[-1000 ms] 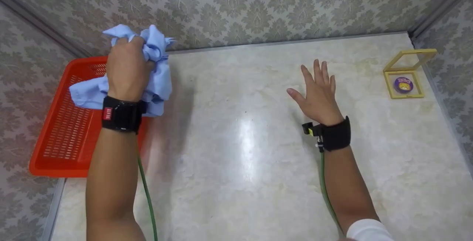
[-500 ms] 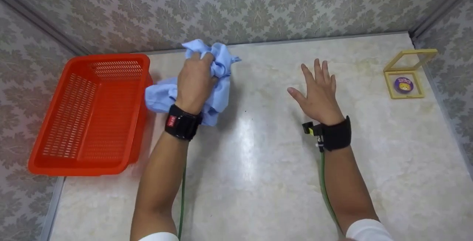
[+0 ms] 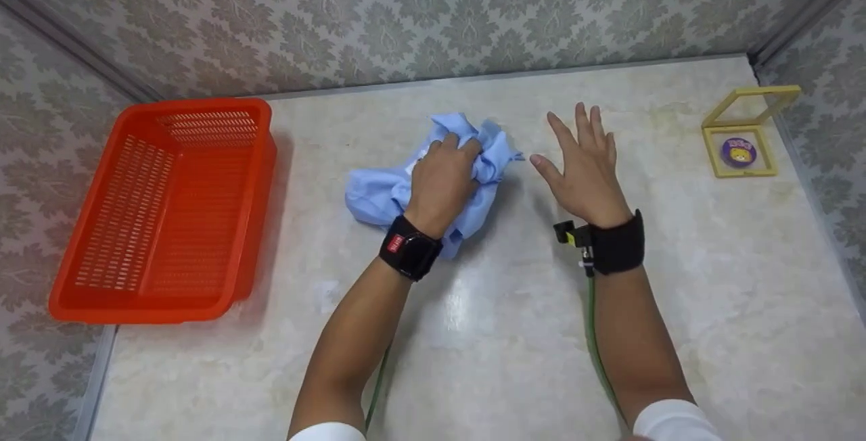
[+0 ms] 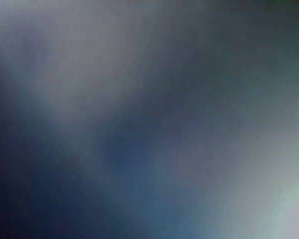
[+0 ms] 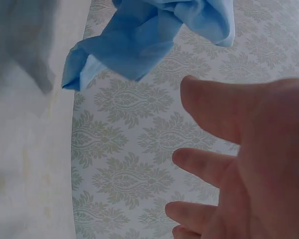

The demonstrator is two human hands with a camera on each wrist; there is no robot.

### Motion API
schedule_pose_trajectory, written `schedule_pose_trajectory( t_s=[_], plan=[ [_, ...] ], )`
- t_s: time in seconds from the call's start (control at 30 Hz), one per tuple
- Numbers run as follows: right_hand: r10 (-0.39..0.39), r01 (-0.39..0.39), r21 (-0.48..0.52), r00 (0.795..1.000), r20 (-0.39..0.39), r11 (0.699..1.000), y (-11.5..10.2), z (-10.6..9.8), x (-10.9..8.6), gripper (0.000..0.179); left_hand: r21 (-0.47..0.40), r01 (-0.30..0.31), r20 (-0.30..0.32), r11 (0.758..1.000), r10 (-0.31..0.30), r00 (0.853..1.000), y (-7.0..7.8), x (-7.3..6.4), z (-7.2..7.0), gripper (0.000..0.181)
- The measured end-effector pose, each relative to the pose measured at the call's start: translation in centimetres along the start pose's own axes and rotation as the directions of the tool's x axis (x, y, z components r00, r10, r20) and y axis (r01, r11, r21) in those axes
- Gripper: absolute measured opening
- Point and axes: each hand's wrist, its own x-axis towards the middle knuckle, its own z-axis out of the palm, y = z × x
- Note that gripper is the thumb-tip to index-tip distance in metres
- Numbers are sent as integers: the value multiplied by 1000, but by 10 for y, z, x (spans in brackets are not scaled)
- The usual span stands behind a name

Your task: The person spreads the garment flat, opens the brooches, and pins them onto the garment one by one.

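My left hand (image 3: 443,187) grips a crumpled light blue cloth (image 3: 379,194) near the middle of the table, its fingers curled into the folds. The cloth's kind is hidden by the bunching. In the right wrist view, part of the blue cloth (image 5: 139,40) hangs at the top, with a shadow on the table beside it. To the right, my right hand (image 3: 585,174) is spread with straight fingers and holds nothing; its thumb points toward the cloth's edge. The same right hand (image 5: 259,144) shows close up in its wrist view. The left wrist view is only a dark blur.
An orange-red plastic basket (image 3: 260,224) with slotted walls stands on the left of the table (image 3: 514,373). At the right edge lies an opened yellow frame-like case (image 3: 761,172) holding a round purple badge (image 3: 738,152). Patterned walls (image 3: 467,15) enclose the back and sides.
My left hand has carried the blue cloth rightward from over the basket to the middle of the table, lower and nearer my right hand. The right hand has barely moved.
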Motion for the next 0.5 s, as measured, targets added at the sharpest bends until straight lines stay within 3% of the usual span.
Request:
schedule_pose_trajectory(
  t_s=[0.33, 0.5],
  plan=[
    [8, -8, -4, 999, -46, 1000, -1, -1, 0, 59, 15, -105, 34, 994, 104, 994, 25, -5, 34, 35],
    [1, -1, -6, 998, -58, 1000, 0, -1, 1, 58, 63, -192, 84, 979, 187, 979, 32, -9, 42, 35]
  ],
)
